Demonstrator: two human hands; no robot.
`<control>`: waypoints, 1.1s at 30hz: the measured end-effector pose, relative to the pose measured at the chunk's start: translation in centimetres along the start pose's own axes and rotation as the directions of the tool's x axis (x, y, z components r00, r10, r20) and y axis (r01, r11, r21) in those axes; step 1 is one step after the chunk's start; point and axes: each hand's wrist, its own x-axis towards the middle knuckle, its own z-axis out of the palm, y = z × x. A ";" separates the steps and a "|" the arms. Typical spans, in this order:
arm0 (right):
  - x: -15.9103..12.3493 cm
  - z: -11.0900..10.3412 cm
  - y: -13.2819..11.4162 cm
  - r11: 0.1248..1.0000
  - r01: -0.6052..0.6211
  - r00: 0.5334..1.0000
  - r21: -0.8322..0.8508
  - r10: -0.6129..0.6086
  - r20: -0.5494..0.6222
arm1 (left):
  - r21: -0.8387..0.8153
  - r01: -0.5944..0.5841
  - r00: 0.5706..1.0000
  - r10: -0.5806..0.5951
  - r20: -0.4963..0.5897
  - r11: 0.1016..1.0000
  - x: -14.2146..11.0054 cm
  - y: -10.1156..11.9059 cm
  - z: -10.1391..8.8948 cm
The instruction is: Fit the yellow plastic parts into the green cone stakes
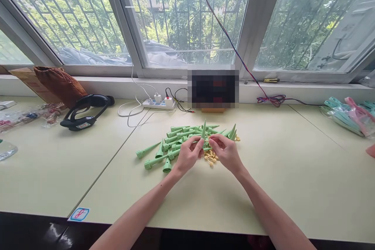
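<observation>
My left hand (188, 154) is closed on a green plastic spike (203, 129), which stands upright with its pointed tip up. Right beside it, my right hand (227, 154) has its fingertips pinched together close to the spike; what they hold, if anything, is too small to make out. A heap of similar green spikes (158, 161) with ribbed collars lies behind and to the left of my hands. Under and between my hands are several small yellow plastic pieces (211, 158). More green spike tips (233, 132) show past my right hand.
A black headset (84, 114) and a brown drawstring bag (60, 84) sit at left. At the back are a power strip (159, 103), a blurred-out dark box (213, 88) and bundled wires (272, 99). Bagged pastel plastic items (348, 115) lie at far right.
</observation>
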 end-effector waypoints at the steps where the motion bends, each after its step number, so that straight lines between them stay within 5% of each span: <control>1: 0.0 0.0 0.0 1.000 0.013 1.000 -0.013 -0.013 0.003 | -0.009 0.008 1.000 -0.008 -0.013 1.000 0.1 0.0 0.0; 11: 0.0 0.0 0.3 0.985 0.108 0.994 -0.136 -0.105 0.023 | -0.023 0.002 1.000 -0.002 -0.007 1.000 0.0 -0.5 0.0; 27: 0.0 0.0 0.7 0.969 0.069 0.998 -0.238 -0.064 0.025 | 0.098 -0.177 0.982 0.169 0.085 0.979 -0.4 -1.1 -0.1; 33: 0.0 0.1 0.5 0.988 0.029 1.000 -0.150 -0.029 0.007 | 0.046 -0.092 0.995 0.090 0.052 0.995 -0.3 -0.6 0.1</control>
